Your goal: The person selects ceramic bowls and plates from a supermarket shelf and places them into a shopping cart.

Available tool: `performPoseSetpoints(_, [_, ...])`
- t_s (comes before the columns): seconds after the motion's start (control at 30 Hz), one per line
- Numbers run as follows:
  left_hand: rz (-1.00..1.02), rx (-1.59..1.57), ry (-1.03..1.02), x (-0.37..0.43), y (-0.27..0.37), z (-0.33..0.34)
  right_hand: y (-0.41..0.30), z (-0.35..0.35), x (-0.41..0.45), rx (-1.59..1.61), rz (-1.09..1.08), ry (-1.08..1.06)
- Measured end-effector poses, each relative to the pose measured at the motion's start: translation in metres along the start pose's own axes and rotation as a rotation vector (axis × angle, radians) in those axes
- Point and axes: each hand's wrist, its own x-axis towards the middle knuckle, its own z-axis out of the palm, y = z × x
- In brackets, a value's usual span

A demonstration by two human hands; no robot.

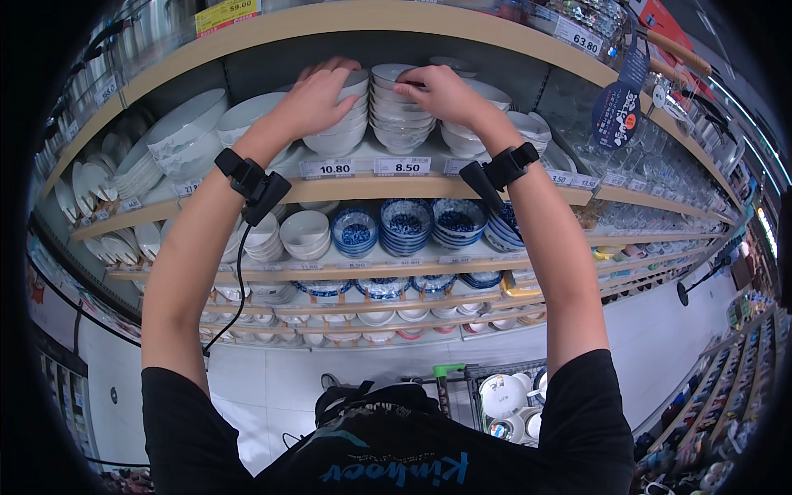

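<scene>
My left hand (323,96) lies over a stack of white bowls (337,137) on the upper shelf, thumb spread away from its fingers. Part of that stack's top is hidden beneath it. Just to the right rises a taller stack of white bowls with thin rim lines (401,131). At its right side, my right hand (438,93) has its curled fingers over the rim of the top white bowl (387,74), the thumb below them. More white bowls (461,141) stand behind and below my right wrist. Each wrist carries a black strapped device.
A wooden shelf edge (371,187) with price tags runs under the stacks; another shelf board (371,17) overhangs them. Blue-patterned bowls (405,226) sit one level down. Glassware (643,145) stands at right, near a hanging tag (619,114). A shopping cart (473,396) holds white dishes below.
</scene>
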Motion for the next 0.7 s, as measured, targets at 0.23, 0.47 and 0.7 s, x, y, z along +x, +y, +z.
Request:
performPoseSetpoints(0.23, [-0.005, 0.019, -0.011, 0.003, -0.001, 0.001, 0.002, -0.006, -0.003, 0.057, 0.032, 0.028])
performPoseSetpoints(0.47, [-0.050, -0.022, -0.030, 0.007, 0.016, -0.004, 0.028, -0.041, -0.036, -0.105, 0.004, 0.227])
performPoseSetpoints(0.7, [0.063, -0.033, -0.007, 0.020, 0.027, 0.003, 0.058, -0.061, -0.072, -0.017, 0.219, 0.082])
